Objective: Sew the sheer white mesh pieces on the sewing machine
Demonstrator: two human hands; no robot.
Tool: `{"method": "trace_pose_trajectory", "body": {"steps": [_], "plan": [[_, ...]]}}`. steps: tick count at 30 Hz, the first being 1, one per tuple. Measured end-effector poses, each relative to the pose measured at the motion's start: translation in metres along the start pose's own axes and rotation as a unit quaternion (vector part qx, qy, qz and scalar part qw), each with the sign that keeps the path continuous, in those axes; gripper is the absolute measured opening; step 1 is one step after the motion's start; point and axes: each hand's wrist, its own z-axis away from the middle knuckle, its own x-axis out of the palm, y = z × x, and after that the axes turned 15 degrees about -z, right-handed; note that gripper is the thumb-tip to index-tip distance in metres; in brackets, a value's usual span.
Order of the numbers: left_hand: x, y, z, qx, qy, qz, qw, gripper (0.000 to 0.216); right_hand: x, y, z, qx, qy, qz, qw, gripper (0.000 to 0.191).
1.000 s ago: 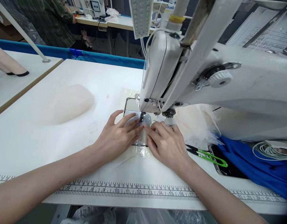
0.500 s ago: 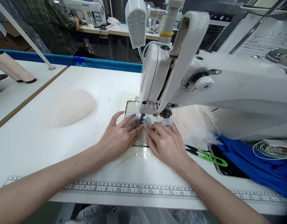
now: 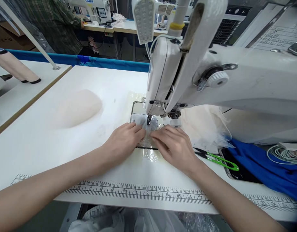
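Observation:
A white sewing machine (image 3: 211, 83) stands on a white table (image 3: 66, 151). A thin clear plastic piece (image 3: 148, 151) lies on the metal needle plate (image 3: 138, 111), just in front of the presser foot (image 3: 149, 120). My left hand (image 3: 123, 141) has its fingers curled and pinches the left side of the plastic piece. My right hand (image 3: 174, 145) pinches its right side, fingertips meeting the left hand's just before the needle. Both hands rest on the table.
A pale fabric pile (image 3: 77, 108) lies at left. Green thread snips (image 3: 218, 159), a phone and blue cloth (image 3: 266, 170) sit at right under the machine arm. A printed ruler (image 3: 143, 191) runs along the front edge. Another person (image 3: 56, 25) works at a far table.
Both hands have drawn back a little from the presser foot, and the fingers went from lying flat on the plastic to curled and pinching it. The camera shifted slightly.

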Motion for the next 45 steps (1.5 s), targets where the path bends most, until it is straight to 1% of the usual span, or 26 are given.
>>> {"method": "trace_pose_trajectory", "body": {"steps": [1,3,4,6,8,10,12,15,17,21,23,25,27,29,31,33,35,39,45], "plan": [[0.003,-0.001,-0.003,-0.018,0.006,0.035,0.999,0.026,0.000,0.000,0.000,0.005,-0.008,-0.007,1.000,0.016],[0.004,-0.002,-0.006,-0.057,0.012,0.117,0.991,0.025,0.001,0.000,0.000,0.003,-0.018,-0.004,1.000,0.025],[0.002,-0.002,-0.007,-0.077,0.012,0.154,0.985,0.025,0.002,0.000,0.000,-0.001,-0.014,0.001,1.000,0.024],[-0.002,-0.004,-0.009,-0.106,0.006,0.203,0.973,0.025,0.003,0.001,0.000,-0.008,0.001,0.010,1.000,0.012],[-0.006,-0.006,-0.010,-0.100,-0.004,0.214,0.972,0.024,0.003,0.002,-0.001,-0.010,0.020,0.016,1.000,0.018],[-0.007,-0.011,-0.012,-0.066,-0.013,0.191,0.979,0.024,0.002,0.003,-0.003,-0.011,0.043,0.021,0.999,0.022],[-0.005,-0.017,-0.014,-0.034,-0.027,0.145,0.988,0.032,0.002,0.005,-0.004,-0.010,0.074,0.026,0.997,0.021],[-0.002,-0.025,-0.017,-0.022,-0.041,0.096,0.994,0.030,0.004,0.007,-0.007,-0.007,0.117,0.024,0.993,0.020],[-0.002,-0.029,-0.019,-0.021,-0.042,0.110,0.993,0.036,0.006,0.008,-0.009,0.001,0.128,0.012,0.992,0.019],[-0.005,-0.033,-0.021,-0.018,-0.056,0.170,0.984,0.047,0.007,0.007,-0.008,0.030,0.108,-0.008,0.994,0.017],[-0.005,-0.032,-0.019,-0.003,-0.048,0.166,0.985,0.046,0.005,0.005,-0.007,0.033,0.089,-0.008,0.995,0.017],[-0.002,-0.028,-0.014,0.023,-0.013,0.122,0.992,0.041,0.003,0.002,-0.004,0.026,0.063,-0.009,0.998,0.017],[0.001,-0.023,-0.007,0.068,0.048,0.039,0.996,0.032,0.001,-0.001,-0.001,0.011,0.037,-0.003,0.999,0.015],[0.003,-0.016,0.000,0.115,0.113,-0.053,0.986,0.026,0.000,-0.004,0.001,-0.008,0.024,0.016,1.000,0.013],[0.003,-0.010,0.006,0.141,0.147,-0.120,0.972,0.026,-0.001,-0.007,0.003,-0.022,0.020,0.035,0.999,0.013],[0.002,-0.007,0.009,0.139,0.143,-0.152,0.968,0.028,-0.001,-0.009,0.003,-0.026,0.016,0.044,0.999,0.015],[0.000,-0.005,0.010,0.134,0.127,-0.158,0.970,0.030,-0.001,-0.010,0.003,-0.022,0.011,0.048,0.999,0.017],[0.001,-0.006,0.010,0.132,0.118,-0.146,0.973,0.029,-0.002,-0.011,0.003,-0.017,0.004,0.049,0.999,0.020],[0.003,-0.009,0.009,0.123,0.119,-0.120,0.978,0.030,0.000,-0.009,0.003,-0.018,0.014,0.044,0.999,0.021]]}}
